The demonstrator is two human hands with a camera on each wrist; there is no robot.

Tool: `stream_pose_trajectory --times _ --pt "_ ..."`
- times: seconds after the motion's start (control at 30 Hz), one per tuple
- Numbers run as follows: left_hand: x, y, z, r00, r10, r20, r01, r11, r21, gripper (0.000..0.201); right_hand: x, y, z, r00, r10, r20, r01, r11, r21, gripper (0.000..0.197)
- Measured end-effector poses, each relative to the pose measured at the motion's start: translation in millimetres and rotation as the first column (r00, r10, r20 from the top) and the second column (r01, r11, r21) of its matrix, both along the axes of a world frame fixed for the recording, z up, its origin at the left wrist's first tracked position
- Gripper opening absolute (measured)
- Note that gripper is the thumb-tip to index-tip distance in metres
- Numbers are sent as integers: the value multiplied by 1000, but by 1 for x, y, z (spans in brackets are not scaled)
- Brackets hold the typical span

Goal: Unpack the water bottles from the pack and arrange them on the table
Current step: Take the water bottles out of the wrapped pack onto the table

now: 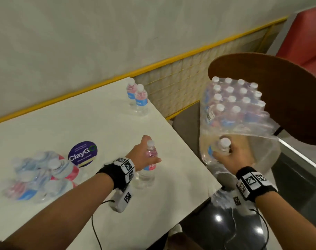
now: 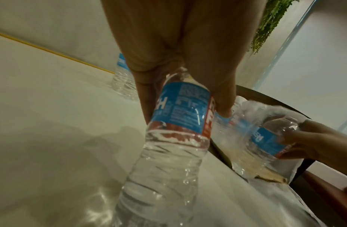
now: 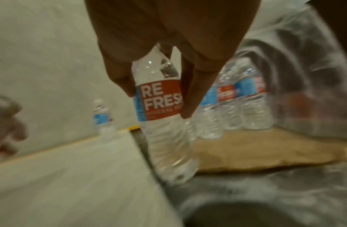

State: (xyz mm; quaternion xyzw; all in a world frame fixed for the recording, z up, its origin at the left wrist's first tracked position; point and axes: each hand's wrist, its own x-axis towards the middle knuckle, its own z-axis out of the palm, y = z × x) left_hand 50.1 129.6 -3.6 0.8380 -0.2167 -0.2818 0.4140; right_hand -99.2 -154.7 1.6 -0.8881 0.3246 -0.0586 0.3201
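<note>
Progress: early to middle stage, by my reading. Two clear plastic water bottles with blue-and-red labels (image 1: 137, 97) stand upright, just beside each other, at the far edge of the white table (image 1: 67, 116). A blurred cluster of similar bottles (image 1: 40, 175) sits at the near left of the table; their pose is unclear.

Left hand (image 1: 146, 156): fingers (image 2: 143, 92) curled round the upper body of a third clear labelled bottle (image 1: 147, 170), which stands upright near the right table edge, base on or almost on the table; contact is not resolvable.

Right hand (image 1: 229, 156): fingers (image 3: 190, 95) pinch the neck and shoulder of a fourth clear bottle with a white cap (image 1: 224, 146), held off the table edge, at the torn mouth of the pack.

Shrink-wrapped pack of bottles (image 1: 233, 105) rests on a round dark wooden chair seat (image 1: 283, 91), beside the table, with roughly sixteen caps still under the film. Judgement: most unpacking remains.

Surface: smooth, pale, glossy; a round purple "ClayGo" sticker (image 1: 82, 153) lies flat on it. Room: pale wall (image 1: 81, 42), yellow trim (image 1: 99, 87), red upholstered seat (image 1: 308, 33) at far right, dark shiny floor.
</note>
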Motion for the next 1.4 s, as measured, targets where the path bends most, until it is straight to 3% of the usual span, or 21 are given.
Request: stream_pose_trajectory --times 0.1,0.17,0.27,0.33,0.47,0.63,0.87,0.97,1.07,1.17,1.23,1.4 --pt "-5 36 2 998 0 59 0 1000 -6 63 -1 43 -1 973 229 -15 -229 966 -118 57" --pt "-9 56 6 994 16 107 -13 999 -31 60 2 59 5 971 236 -32 -238 961 -141 59" --pt "-9 78 20 990 5 140 -11 999 39 54 3 84 13 985 172 -10 -173 984 -37 59" --pt "-5 90 29 987 -58 148 31 983 182 52 0 113 17 973 232 4 -232 972 42 56" --pt "-4 116 43 956 -250 155 158 880 449 51 1 187 9 930 359 81 -368 899 237 53" --pt "-10 148 41 915 -361 178 212 808 550 48 20 272 -11 856 498 134 -516 815 265 56" --pt "-7 203 44 884 -401 241 162 745 647 49 46 335 -16 835 523 170 -549 781 299 58" --pt "-8 222 40 858 -416 301 166 778 605 58 49 341 -21 847 504 168 -531 793 297 64" --pt "-20 241 40 819 -329 470 123 901 416 66 49 339 -31 882 452 136 -467 791 395 75" --pt "-34 264 34 613 -167 772 37 982 183 68 46 332 -43 901 433 32 -397 790 467 82" --pt "-41 283 21 523 -92 848 -87 983 160 73 46 330 -48 893 446 -58 -362 790 494 80" --pt "-36 324 -11 589 -55 806 -292 916 275 92 51 343 -55 885 452 -113 -353 810 468 75"
